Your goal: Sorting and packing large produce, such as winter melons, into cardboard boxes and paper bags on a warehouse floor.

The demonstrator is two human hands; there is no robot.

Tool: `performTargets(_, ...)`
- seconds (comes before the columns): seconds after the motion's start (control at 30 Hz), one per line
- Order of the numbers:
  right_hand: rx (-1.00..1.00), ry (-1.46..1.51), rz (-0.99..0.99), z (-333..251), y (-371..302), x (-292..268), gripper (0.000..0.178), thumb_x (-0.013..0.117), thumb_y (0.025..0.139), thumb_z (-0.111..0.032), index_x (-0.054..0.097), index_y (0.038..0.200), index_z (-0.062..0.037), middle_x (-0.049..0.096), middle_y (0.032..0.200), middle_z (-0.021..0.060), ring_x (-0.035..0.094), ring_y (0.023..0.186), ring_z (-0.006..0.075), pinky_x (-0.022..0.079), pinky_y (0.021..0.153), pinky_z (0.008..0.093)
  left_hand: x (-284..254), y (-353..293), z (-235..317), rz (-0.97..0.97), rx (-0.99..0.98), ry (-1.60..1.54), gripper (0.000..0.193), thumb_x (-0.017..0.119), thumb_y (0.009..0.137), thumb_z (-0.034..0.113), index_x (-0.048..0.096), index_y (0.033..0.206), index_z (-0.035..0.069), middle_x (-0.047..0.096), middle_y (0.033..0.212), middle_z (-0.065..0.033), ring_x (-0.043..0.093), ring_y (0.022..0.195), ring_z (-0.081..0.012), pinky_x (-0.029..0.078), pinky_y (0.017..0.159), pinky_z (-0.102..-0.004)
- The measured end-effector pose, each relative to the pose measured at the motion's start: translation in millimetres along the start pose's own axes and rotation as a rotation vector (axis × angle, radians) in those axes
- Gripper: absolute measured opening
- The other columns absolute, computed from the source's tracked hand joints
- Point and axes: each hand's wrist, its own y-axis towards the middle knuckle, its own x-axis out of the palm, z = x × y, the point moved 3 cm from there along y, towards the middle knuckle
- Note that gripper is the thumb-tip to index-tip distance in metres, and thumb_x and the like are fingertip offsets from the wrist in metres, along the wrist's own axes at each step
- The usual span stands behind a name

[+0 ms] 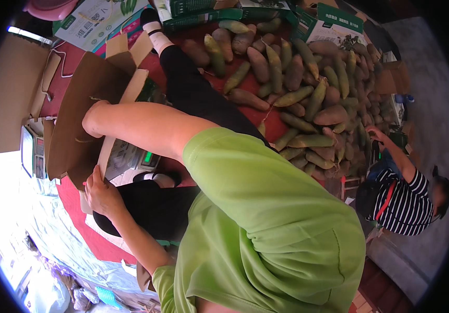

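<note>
An upright cardboard box [73, 104] with raised flaps stands at the left. My right hand [95, 120] reaches down into it; its fingers are hidden inside, and whether they hold anything is out of sight. My left hand [102, 194] grips the near edge of the box, with fingers bent over the cardboard. A scale with a lit green display [148, 158] sits beside the box, partly covered by my right forearm. Strands like thin roots or stalks show inside the box.
A large heap of green radishes and reddish-brown roots [292, 94] lies on red cloth. Printed cartons [334, 26] stand behind it. My outstretched leg [198, 83] lies between box and heap. Another scale [39, 151] is far left. A person in a striped shirt [404, 203] works at right.
</note>
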Motion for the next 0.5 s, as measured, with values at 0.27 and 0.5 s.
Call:
performTargets(0.27,-0.296,0.277,0.245,27.7,-65.0,-39.3,0.026,0.061,0.077,-0.014,0.069,0.101,-0.0116,0.068,0.102,0.0079,0.064,0.096,0.0272,0.051,0.079,0.0408,4.4,4.3,-2.9,0.01,0.01,0.01,0.034,0.058,0.078,0.005,0.065,0.109,0.017,0.065,0.1,-0.004,0.062,0.092,-0.0276,0.049,0.078,-0.0395)
performTargets(0.5,-0.246,0.878,0.865,156.4,-175.9,-17.9,0.016,0.059,0.084,-0.012,0.067,0.096,-0.0078,0.068,0.092,0.0068,0.065,0.086,0.0175,0.05,0.075,0.0299,2.8,4.8,-2.0,0.037,0.026,0.004,0.035,0.057,0.078,0.004,0.066,0.109,0.017,0.065,0.099,-0.0057,0.062,0.091,-0.0272,0.049,0.076,-0.0393)
